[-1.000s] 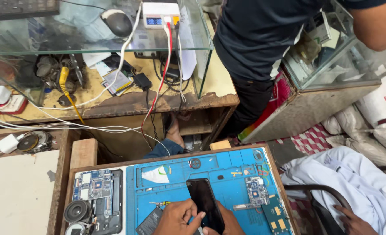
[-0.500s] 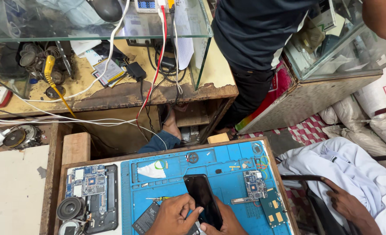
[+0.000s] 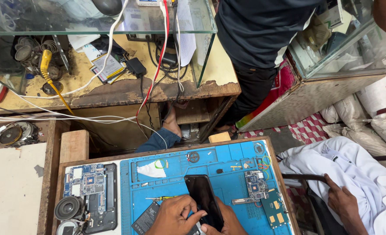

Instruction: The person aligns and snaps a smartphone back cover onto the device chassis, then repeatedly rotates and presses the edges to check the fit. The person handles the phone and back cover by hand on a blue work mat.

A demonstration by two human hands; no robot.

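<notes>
Honestly, both hands were wrapped around that black phone [image 3: 204, 200] at the near edge of the blue repair mat [image 3: 228, 174], left hand [image 3: 173, 216] pinching its left edge, right hand [image 3: 228, 222] cupping underneath, and it looked light, stiff, slippery and crack-prone, so I'd hold the side edges.

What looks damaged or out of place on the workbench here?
The bench top behind the blue mat is worn, its front edge chipped and peeling. Loose circuit boards lie on the mat while both hands hold a dark phone.
</notes>
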